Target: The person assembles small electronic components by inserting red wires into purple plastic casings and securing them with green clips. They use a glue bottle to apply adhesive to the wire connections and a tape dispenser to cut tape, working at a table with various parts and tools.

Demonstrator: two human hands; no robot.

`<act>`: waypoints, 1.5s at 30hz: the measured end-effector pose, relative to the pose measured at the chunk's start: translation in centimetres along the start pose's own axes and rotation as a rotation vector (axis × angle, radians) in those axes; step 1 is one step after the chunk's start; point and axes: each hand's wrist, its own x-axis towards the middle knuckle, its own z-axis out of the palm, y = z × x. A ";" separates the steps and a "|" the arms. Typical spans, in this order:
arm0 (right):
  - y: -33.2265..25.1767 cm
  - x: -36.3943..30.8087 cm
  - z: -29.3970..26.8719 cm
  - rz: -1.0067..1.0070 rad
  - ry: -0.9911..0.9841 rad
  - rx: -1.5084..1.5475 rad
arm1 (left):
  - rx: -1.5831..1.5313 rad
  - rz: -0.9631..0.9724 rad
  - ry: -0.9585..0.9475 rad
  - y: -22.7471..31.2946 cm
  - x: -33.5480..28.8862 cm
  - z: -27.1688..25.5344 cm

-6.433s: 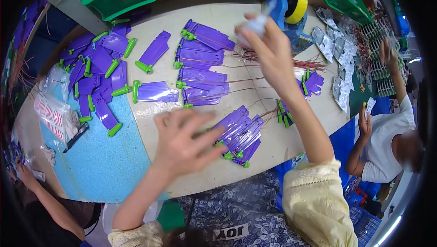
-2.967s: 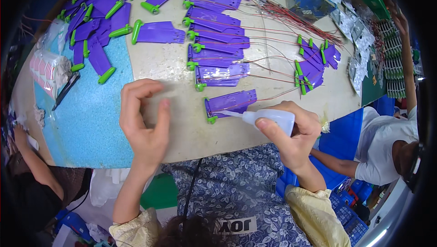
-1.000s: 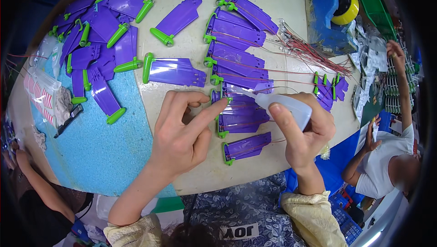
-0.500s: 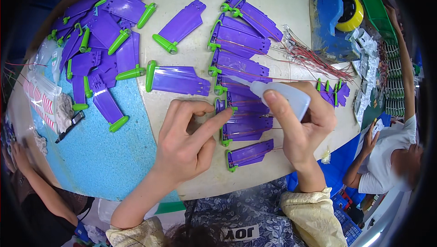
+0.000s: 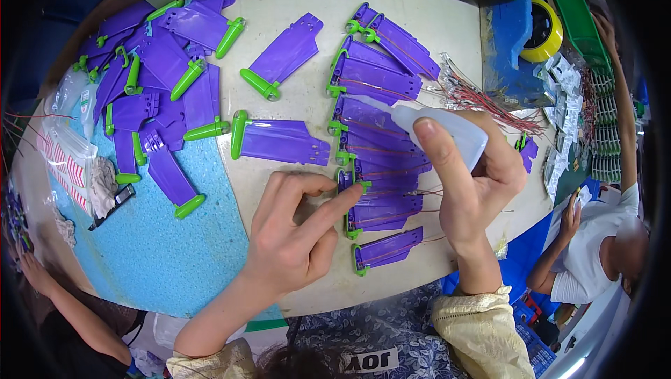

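My right hand (image 5: 475, 187) is wrapped round a translucent white squeeze bottle (image 5: 467, 142). Its thin nozzle points left, with the tip over a purple blade-like part (image 5: 374, 120) in the middle column. My left hand (image 5: 286, 236) is closed at a purple part (image 5: 395, 184) lower in that column, index fingertip pressing beside its small green piece; other fingers curl by its left end. These parts overlap in a fanned column, green fittings at their left ends and thin red wires along them. A separate purple part (image 5: 388, 249) lies nearest me.
A heap of purple parts with green ends (image 5: 164, 57) fills the far left, beside a blue mat (image 5: 168, 260). Two purple parts (image 5: 279, 140) lie left of the column. Red wires (image 5: 482, 103), yellow tape (image 5: 544, 29) and a co-worker (image 5: 587, 253) are to the right.
The view has shifted, so the table sits lower in it. Relative to the parts, my right hand and bottle have moved farther away from me. My left hand keeps its place on the part.
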 end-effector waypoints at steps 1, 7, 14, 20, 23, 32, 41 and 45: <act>0.0 0.3 0.1 -0.008 0.000 -0.017 | -0.005 0.001 0.004 -0.1 0.0 0.0; 0.3 1.7 1.1 -0.085 -0.003 -0.071 | -0.046 -0.013 0.020 0.0 0.1 -0.2; -0.1 1.8 0.0 0.103 0.020 0.041 | 0.004 0.020 0.078 -0.8 2.0 -1.8; 0.6 2.9 -0.5 0.355 0.161 0.317 | 0.293 0.106 0.148 -3.2 10.4 -1.7; 0.7 3.3 -0.3 0.352 0.096 0.272 | 0.333 0.128 0.078 -4.2 11.0 -1.7; 1.7 4.2 1.1 0.139 -0.004 0.069 | 0.342 0.078 0.153 -4.6 10.5 -1.7; 1.9 5.3 -0.6 0.216 0.161 0.106 | 0.254 0.063 0.113 -5.0 13.0 -2.0; 2.4 5.9 -0.1 0.227 0.156 0.159 | 0.247 0.078 0.083 -5.2 14.0 -1.5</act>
